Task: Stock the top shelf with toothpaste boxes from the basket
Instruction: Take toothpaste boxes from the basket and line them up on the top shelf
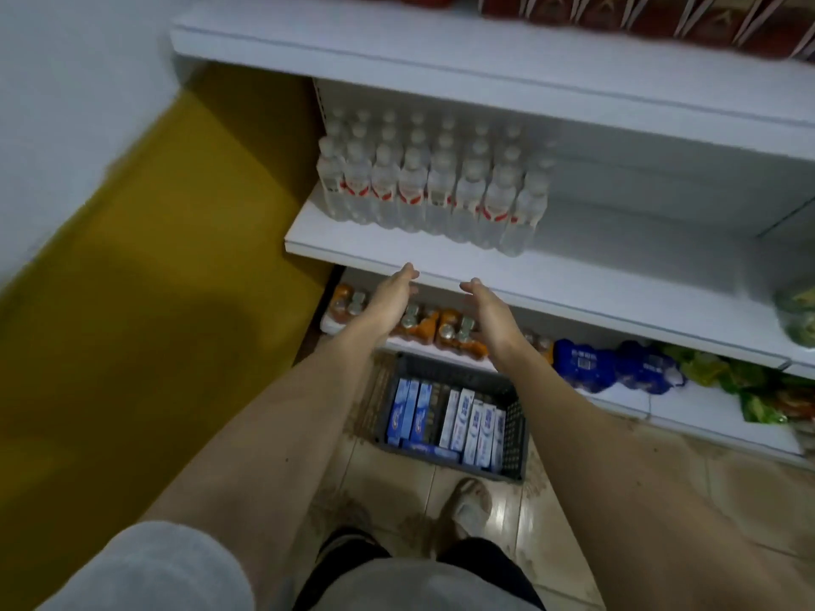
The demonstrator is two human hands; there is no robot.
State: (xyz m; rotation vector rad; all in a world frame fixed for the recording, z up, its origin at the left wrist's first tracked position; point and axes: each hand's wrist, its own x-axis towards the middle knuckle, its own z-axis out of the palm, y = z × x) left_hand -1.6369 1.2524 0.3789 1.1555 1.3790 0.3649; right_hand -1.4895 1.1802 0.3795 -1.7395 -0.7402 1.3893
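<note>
A dark plastic basket [514, 438] stands on the tiled floor in front of the shelving, holding several blue and white toothpaste boxes [445, 418] packed upright. My left hand [392, 295] and my right hand [489, 306] reach forward side by side, palms facing each other, fingers straight, holding nothing. Both hover above the basket, with fingertips near the front edge of the white shelf [551, 266] that carries water bottles. The upper white shelf [441, 46] runs across the top of the view.
Rows of clear water bottles [423, 187] fill the left of the middle shelf; its right part is bare. Orange drink packs [454, 330], blue packs [586, 359] and green bags [727, 372] lie on the bottom shelf. Red packages [661, 15] sit up top. A yellow panel [154, 280] stands left.
</note>
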